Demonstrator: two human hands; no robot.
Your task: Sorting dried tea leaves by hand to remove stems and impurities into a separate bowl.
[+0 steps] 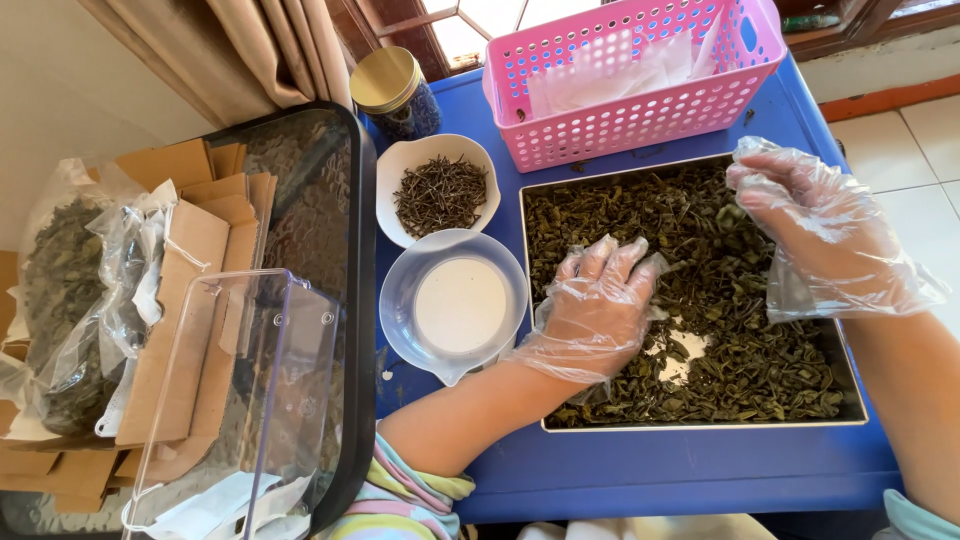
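My left hand (597, 305), gloved in thin plastic, presses fingers-down into the dried green leaves (760, 370) at mid-frame, closing on a loose pinch. My right hand (820, 235) hovers above the metal tray (700, 427) at upper right, fingers curled, holding nothing I can see. Best to scoop gently so the leaves don't crumble. Left of the tray sits the clear measuring bowl (400, 300), above it a white dish of dark twigs (440, 195), and a pink basket (640, 120) at top.
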